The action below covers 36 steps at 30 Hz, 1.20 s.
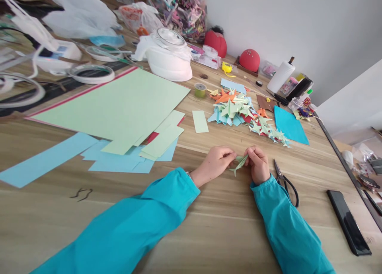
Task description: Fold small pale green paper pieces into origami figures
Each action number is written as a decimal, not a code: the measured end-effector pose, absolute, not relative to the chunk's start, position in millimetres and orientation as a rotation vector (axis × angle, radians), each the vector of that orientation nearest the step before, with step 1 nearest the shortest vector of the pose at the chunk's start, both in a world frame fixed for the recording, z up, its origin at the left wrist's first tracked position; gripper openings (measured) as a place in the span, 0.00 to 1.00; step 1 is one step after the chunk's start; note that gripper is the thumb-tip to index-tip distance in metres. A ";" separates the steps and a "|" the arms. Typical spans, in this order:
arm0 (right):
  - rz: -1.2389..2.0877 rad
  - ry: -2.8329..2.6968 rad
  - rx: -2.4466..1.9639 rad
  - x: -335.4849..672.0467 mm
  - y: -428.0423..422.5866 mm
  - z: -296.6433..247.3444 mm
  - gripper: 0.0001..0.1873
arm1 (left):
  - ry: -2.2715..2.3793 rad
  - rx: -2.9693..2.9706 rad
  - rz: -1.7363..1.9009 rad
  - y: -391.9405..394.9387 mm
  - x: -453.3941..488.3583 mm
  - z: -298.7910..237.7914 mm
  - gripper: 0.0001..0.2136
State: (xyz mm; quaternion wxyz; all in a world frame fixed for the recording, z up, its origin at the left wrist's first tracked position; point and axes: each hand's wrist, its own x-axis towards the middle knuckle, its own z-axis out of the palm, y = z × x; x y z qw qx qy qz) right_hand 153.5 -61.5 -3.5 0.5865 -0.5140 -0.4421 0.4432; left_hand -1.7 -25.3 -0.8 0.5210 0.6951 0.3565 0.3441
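Between my two hands is a small pale green folded paper piece with a pointed tip hanging down. My left hand pinches its left side with thumb and fingers. At its right end my right hand is closed on the paper too. Black-handled scissors lie just right of my right wrist. Beyond my hands is a heap of folded paper shapes in green, blue, orange and red. A loose pale green paper strip lies flat left of the heap.
Large green sheets cover the left, with blue strips in front. A black phone lies at the right edge. White tape rolls, a green thread spool, a yellow tape measure and a turquoise square stand or lie farther back.
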 end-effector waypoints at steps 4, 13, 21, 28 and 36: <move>1.046 -1.014 -1.189 153.7 -61.4 -3.4 0.13 | 0.824 1.594 0.780 -26.0 -2.4 2.8 0.15; 1.079 -0.972 -1.181 154.6 -61.0 -3.2 0.14 | 0.816 1.426 0.783 -27.9 -2.2 4.4 0.16; 1.115 -0.929 -1.161 154.3 -60.6 -2.0 0.14 | 0.612 1.292 0.883 -31.4 -3.7 5.0 0.15; 1.143 -0.918 -1.178 152.5 -60.1 -2.1 0.15 | 0.426 1.440 0.860 -34.8 -3.0 7.7 0.17; 1.113 -1.008 -1.255 153.5 -60.1 -3.5 0.15 | 0.512 1.688 0.849 -33.9 -4.0 4.0 0.12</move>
